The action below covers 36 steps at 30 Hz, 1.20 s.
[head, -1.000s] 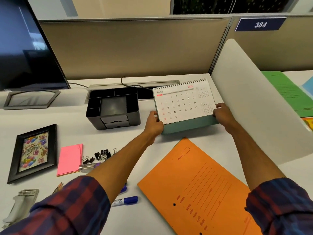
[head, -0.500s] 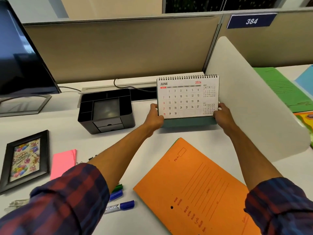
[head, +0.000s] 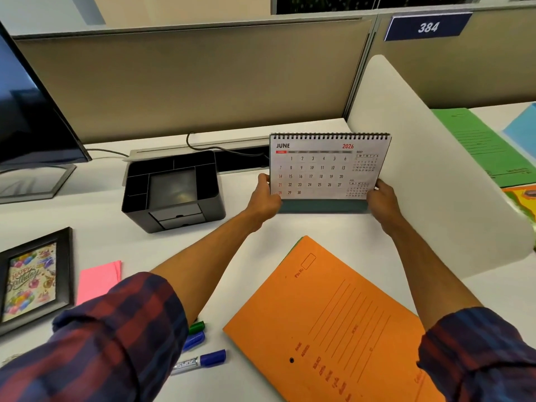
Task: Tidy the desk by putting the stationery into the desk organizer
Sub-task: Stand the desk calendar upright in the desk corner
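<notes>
A spiral-bound desk calendar [head: 322, 169] showing June stands upright at the back of the white desk. My left hand [head: 265, 197] grips its lower left edge and my right hand [head: 381, 200] grips its lower right edge. The black desk organizer [head: 174, 195] sits left of the calendar, its compartments empty as far as I can see. Markers lie near the front: a blue-capped one [head: 200, 362], another blue one [head: 193, 340] and a green one [head: 196, 327], partly hidden by my left sleeve. A pink sticky-note pad [head: 97, 281] lies left of my arm.
An orange folder [head: 333, 323] lies in front of the calendar. A white divider panel [head: 429, 169] rises at the right, with a green folder [head: 490, 146] beyond it. A framed birthday picture [head: 32, 281] lies at the left and a monitor [head: 29, 111] stands at the back left.
The calendar has been turned from a leftward tilt to stand square and upright, both hands staying on its lower corners. The view has shifted right, hiding the binder clips behind my sleeve.
</notes>
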Motion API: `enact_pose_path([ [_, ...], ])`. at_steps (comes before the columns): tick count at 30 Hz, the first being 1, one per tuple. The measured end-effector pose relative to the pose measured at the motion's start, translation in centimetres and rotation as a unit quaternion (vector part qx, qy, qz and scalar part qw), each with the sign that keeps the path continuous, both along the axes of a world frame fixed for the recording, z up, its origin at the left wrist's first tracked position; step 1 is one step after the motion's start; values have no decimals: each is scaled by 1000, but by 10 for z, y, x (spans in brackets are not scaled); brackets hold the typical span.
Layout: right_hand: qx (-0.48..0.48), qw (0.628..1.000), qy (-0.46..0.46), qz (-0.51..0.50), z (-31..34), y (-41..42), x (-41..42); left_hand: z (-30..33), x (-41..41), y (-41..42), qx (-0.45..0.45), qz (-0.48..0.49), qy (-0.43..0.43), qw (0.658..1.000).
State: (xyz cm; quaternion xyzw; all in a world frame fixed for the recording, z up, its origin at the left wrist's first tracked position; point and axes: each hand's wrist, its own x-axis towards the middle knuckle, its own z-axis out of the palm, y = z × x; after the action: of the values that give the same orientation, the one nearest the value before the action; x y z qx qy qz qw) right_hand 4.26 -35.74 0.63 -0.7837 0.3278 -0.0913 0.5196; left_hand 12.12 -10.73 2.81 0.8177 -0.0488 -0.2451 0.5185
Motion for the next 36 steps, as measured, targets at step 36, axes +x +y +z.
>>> enact_pose_path([
  [36, 52, 998, -1, -27, -19, -26, 17, 7, 59, -45, -18, -40, 40, 998],
])
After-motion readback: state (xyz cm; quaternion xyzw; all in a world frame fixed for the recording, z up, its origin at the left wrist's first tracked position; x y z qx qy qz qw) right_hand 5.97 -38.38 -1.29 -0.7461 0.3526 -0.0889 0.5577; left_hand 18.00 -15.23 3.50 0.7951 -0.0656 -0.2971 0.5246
